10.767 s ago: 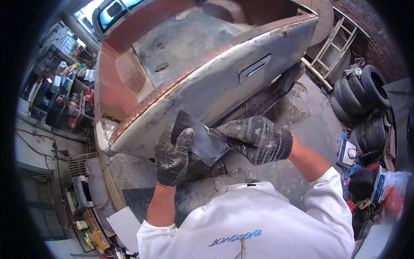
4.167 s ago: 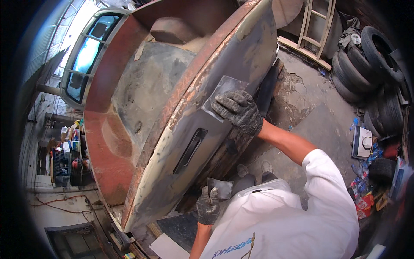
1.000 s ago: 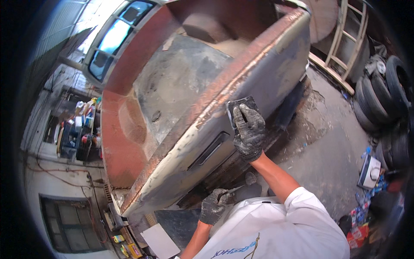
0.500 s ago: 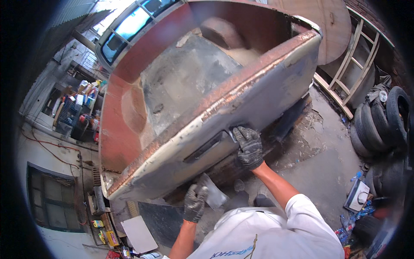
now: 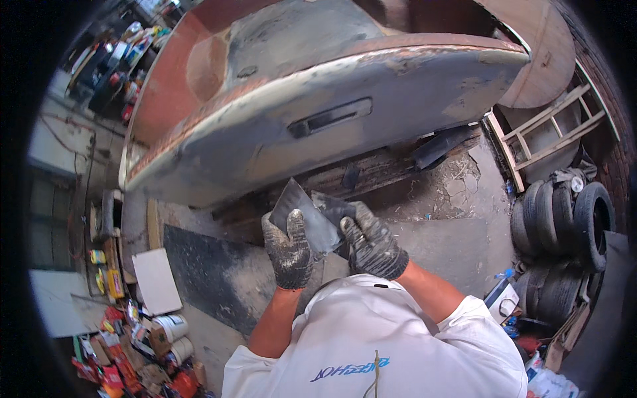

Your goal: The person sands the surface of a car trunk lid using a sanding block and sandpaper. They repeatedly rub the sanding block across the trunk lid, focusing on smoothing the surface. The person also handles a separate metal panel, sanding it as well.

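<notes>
The wide, curved metal tailgate (image 5: 398,109), mottled grey and cream, appears partway worked: a grey layer lies over much of its face in smeared, cloudy patches, while paler cream areas show between them and toward both ends, so an even cover seems not yet reached. Its top edge, a long rust-brown and chipped strip (image 5: 424,41), looks untreated, and the dark oblong handle recess (image 5: 330,118) sits bare at mid-face. In front of the tailgate and apart from it, the left hand in a grey-black knitted glove (image 5: 289,249) pinches a thin, flat grey sheet (image 5: 306,215) between thumb and fingers, one corner pointing up toward the tailgate. The right hand in a matching streaked glove (image 5: 375,242) has its fingers closed on a flat, dark, straight-edged blade (image 5: 334,207), which overlaps the sheet; whether the two touch I cannot tell. The sheet looks smooth and dull, with a paler, smeary lower part; how much paste it carries, if any, is unclear, and neither tool touches the tailgate
</notes>
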Motion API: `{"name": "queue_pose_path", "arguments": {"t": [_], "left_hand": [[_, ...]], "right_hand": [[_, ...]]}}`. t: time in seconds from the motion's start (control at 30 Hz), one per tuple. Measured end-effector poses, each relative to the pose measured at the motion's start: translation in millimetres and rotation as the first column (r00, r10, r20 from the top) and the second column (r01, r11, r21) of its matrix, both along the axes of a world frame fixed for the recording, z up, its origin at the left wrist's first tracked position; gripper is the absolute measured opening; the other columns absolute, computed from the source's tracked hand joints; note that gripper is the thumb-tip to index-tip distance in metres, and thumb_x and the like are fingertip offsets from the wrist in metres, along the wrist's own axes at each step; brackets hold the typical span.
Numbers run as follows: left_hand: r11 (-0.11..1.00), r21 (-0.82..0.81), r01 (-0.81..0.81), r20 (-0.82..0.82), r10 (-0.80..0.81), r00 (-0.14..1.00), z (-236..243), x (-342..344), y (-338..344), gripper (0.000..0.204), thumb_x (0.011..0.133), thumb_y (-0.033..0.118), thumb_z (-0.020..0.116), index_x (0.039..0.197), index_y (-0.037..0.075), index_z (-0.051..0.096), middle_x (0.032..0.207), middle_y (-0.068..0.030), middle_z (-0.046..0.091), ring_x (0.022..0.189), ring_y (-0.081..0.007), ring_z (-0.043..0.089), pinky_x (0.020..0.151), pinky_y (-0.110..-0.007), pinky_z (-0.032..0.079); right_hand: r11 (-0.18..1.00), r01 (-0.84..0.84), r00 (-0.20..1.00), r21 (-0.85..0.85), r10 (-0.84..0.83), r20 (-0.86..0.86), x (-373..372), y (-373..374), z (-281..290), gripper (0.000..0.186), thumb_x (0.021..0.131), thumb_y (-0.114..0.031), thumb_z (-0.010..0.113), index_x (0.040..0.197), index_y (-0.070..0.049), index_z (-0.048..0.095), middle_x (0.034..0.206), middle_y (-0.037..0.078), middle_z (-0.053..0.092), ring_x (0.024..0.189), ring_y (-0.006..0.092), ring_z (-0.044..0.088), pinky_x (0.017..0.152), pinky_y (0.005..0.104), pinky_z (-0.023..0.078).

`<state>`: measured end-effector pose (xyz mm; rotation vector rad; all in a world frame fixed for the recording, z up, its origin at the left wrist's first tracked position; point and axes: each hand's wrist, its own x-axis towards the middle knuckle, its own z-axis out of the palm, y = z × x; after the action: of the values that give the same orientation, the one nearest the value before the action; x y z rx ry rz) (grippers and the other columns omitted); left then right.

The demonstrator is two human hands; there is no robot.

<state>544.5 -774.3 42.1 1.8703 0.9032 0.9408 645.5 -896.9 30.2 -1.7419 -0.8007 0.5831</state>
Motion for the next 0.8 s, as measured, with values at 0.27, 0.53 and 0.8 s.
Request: {"name": "queue_pose_path", "arguments": {"t": [0.27, 0.53, 0.8], "left_hand": [[0.988, -0.120, -0.098, 0.043, 0.104, 0.994, -6.7, -112.9, -32.1, 0.036, 0.096, 0.029, 0.057, 0.110, -0.004, 0.049, 0.099, -0.0173, 0.060, 0.090, -0.0241, 0.058, 0.084, -0.036, 0.046], [0.973, -0.203, -0.106, 0.224, 0.152, 0.963, -33.9, -168.9, -51.4, 0.037, 0.096, 0.034, 0.058, 0.113, 0.002, 0.050, 0.091, -0.0060, 0.057, 0.079, -0.0160, 0.053, 0.074, -0.032, 0.048], [0.414, -0.812, 0.411, 0.349, -0.219, 0.911, -34.1, -156.8, -174.2, 0.030, 0.098, 0.022, 0.052, 0.122, 0.006, 0.058, 0.101, -0.0017, 0.064, 0.087, -0.0126, 0.059, 0.075, -0.026, 0.048]], "right_hand": [[0.978, -0.188, 0.959, 0.085, 0.164, 0.230, -76.7, -25.7, -1.6, 0.021, 0.094, -0.013, 0.056, 0.110, 0.001, 0.061, 0.093, 0.021, 0.066, 0.079, 0.0322, 0.066, 0.071, 0.0379, 0.053], [0.989, -0.150, 0.952, 0.007, 0.142, 0.272, -136.1, -67.7, 5.1, 0.024, 0.094, -0.011, 0.057, 0.113, 0.002, 0.061, 0.103, 0.023, 0.065, 0.092, 0.0340, 0.065, 0.081, 0.0380, 0.052], [0.955, 0.052, 0.957, -0.292, 0.036, 0.287, -104.3, -122.6, -26.7, 0.034, 0.094, -0.017, 0.043, 0.121, 0.002, 0.052, 0.115, 0.024, 0.056, 0.103, 0.0361, 0.057, 0.091, 0.0428, 0.045]]}}
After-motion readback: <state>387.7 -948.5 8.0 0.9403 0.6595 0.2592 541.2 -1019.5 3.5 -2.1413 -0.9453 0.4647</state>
